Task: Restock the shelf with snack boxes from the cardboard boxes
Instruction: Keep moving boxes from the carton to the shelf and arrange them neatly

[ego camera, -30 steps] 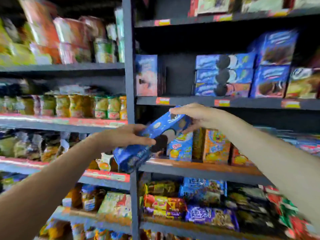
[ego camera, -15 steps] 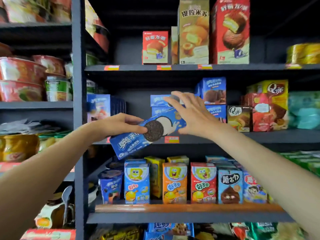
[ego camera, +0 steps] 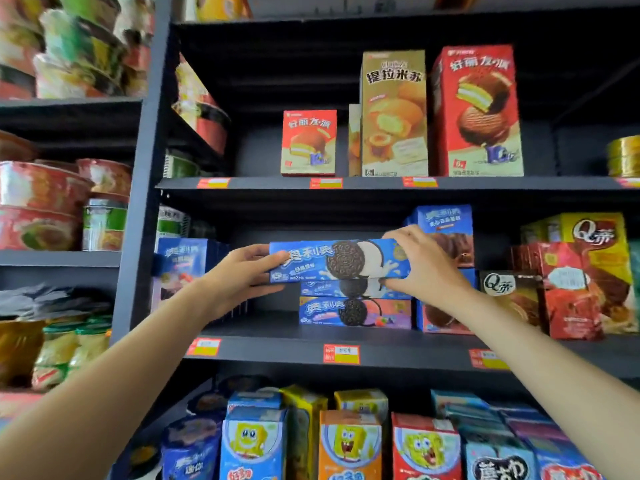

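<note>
A long blue cookie box [ego camera: 337, 260] lies level at the middle shelf [ego camera: 277, 351], on or just above a stack of two like blue boxes [ego camera: 353, 311]. My left hand [ego camera: 239, 275] grips its left end, thumb on the front face. My right hand [ego camera: 420, 263] grips its right end from above. Whether the box rests on the stack I cannot tell. No cardboard box shows in view.
Tall red and tan cake boxes [ego camera: 478, 112] stand on the shelf above. Blue, red and yellow boxes [ego camera: 575, 275] crowd the shelf right of the stack, another blue box [ego camera: 183, 268] stands left. Small cartoon boxes [ego camera: 349, 441] fill the shelf below. Noodle bowls [ego camera: 41, 202] fill the left bay.
Both hands raised the blue box from a tilt near the shelf edge to level, over the stack. The camera tipped upward.
</note>
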`<state>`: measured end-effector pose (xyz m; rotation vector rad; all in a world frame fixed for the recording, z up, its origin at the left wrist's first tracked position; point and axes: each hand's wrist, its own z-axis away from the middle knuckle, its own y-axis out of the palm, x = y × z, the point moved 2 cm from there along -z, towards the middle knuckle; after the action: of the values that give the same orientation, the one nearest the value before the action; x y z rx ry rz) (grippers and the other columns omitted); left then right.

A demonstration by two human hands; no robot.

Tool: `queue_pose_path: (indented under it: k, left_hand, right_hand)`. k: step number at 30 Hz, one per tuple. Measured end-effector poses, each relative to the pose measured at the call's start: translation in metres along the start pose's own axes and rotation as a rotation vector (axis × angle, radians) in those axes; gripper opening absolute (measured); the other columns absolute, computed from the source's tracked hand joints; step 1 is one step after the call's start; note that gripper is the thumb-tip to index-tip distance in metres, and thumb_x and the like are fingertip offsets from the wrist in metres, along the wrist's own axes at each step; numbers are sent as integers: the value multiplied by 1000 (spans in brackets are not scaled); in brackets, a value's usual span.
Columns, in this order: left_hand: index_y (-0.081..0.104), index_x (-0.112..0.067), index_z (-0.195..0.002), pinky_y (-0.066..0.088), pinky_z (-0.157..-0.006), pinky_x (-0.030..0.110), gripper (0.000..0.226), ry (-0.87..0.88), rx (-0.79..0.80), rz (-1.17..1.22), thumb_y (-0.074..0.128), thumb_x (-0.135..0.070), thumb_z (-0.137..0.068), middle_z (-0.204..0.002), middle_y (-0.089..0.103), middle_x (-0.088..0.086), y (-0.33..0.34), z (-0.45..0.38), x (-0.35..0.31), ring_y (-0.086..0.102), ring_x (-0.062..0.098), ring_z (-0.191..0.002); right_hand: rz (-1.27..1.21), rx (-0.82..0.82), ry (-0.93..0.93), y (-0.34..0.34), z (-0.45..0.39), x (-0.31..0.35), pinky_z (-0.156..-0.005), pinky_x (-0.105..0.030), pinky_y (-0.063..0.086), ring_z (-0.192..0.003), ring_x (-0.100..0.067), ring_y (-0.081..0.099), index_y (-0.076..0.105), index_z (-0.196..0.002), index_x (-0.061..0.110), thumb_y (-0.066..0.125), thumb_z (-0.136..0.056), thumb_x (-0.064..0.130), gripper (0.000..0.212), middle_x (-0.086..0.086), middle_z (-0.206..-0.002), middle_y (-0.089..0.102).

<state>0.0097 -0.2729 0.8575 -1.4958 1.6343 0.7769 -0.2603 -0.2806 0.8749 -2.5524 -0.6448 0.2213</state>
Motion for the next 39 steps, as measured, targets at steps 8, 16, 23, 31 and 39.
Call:
queue_pose_path:
  k: [8, 16, 23, 31, 39]
  left_hand:
    - [63, -12, -103, 58, -77, 28, 17, -6, 48, 26, 59, -18, -88, -99, 71, 1, -7, -16, 20, 69, 11, -83]
    - [62, -6, -110, 59, -74, 32, 60, -146, 106, 25, 83, -33, -60, -110, 68, 9, -15, -23, 36, 66, 17, -94]
    - [64, -14, -89, 53, -47, 16, 34, -307, -63, 139, 50, -45, -90, -70, 69, 3, -3, -29, 37, 64, 13, -65]
    - [69, -14, -77, 32, -28, 8, 49, -370, 56, 41, 43, -54, -90, -55, 62, -2, 6, -32, 36, 42, 3, -32]
    - [71, -11, -94, 56, -59, 17, 56, -155, 230, -18, 87, -42, -51, -94, 73, 11, -11, -29, 33, 72, 21, -80]
  right_hand:
    - [-110, 236, 3, 15, 0, -13, -93, -24, 38, -109, -10, 45, 42, -134, 22, 80, -70, 35, 76, 5, -125, 37]
    - [-73, 402, 30, 23, 2, -20, -93, -21, 33, -124, -15, 42, 39, -139, 25, 79, -69, 44, 83, 3, -136, 47]
    - [-590, 373, 444, 16, 2, -32, -57, -23, 41, -75, -16, 56, 54, -119, 21, 67, -72, 58, 61, 9, -104, 54]
    - [-820, 572, 737, 3, 4, -35, -35, -16, 18, -34, -8, 25, 60, -108, 17, 48, -85, 64, 53, -9, -71, 59]
    - [-825, 537, 523, -1, 8, -44, -54, -17, 41, -70, -11, 55, 64, -110, 14, 68, -75, 45, 46, -1, -93, 65]
